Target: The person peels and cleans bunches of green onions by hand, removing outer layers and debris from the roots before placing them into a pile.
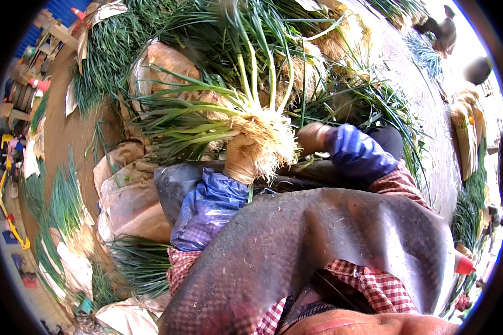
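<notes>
My left hand [241,160], in a tan glove under a blue sleeve cover, is closed round a bunch of green onions [252,106]. Their pale, stringy roots [271,139] face to the right and toward me, while the green leaves fan out to the left and away. Just right of the roots is my right hand [313,138], also gloved and sleeved in blue. It looks curled and closed; its fingertips are hidden, and whatever they may hold cannot be made out.
Piles of green onions [109,53] lie to the left and ahead, with rooty bundles [341,42] beyond my hands. Crumpled pale sacks [131,195] lie on the left. A dark apron [318,234] covers my lap. Orange cones [39,85] and another person [444,33] are farther off.
</notes>
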{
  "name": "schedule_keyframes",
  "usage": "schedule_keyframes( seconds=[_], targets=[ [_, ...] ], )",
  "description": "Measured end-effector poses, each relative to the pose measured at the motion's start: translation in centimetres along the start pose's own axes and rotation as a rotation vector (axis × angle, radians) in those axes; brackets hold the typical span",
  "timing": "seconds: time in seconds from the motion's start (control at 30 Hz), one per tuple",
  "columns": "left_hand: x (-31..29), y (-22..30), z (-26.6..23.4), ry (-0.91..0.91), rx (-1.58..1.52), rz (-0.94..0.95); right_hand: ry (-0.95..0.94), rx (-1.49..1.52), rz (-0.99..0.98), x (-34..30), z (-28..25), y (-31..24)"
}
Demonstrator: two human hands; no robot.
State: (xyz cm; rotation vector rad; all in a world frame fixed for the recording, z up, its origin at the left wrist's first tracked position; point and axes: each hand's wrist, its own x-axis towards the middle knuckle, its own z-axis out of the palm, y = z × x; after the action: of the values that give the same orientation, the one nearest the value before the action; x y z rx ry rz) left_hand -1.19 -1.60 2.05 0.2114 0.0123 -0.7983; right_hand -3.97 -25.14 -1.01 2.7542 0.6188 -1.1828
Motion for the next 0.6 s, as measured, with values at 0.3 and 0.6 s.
schedule_keyframes(
  seconds=[0.3,0.6],
  targets=[
    [0.5,-1.1,1.1,0.152,0.139,-0.151,0.948,1.042,0.353,-1.0,-11.9,6.7],
    [0.0,-1.0,1.6,0.126,0.205,-0.113,1.418,1.452,-0.173,1.0,-10.9,3.6]
  ],
)
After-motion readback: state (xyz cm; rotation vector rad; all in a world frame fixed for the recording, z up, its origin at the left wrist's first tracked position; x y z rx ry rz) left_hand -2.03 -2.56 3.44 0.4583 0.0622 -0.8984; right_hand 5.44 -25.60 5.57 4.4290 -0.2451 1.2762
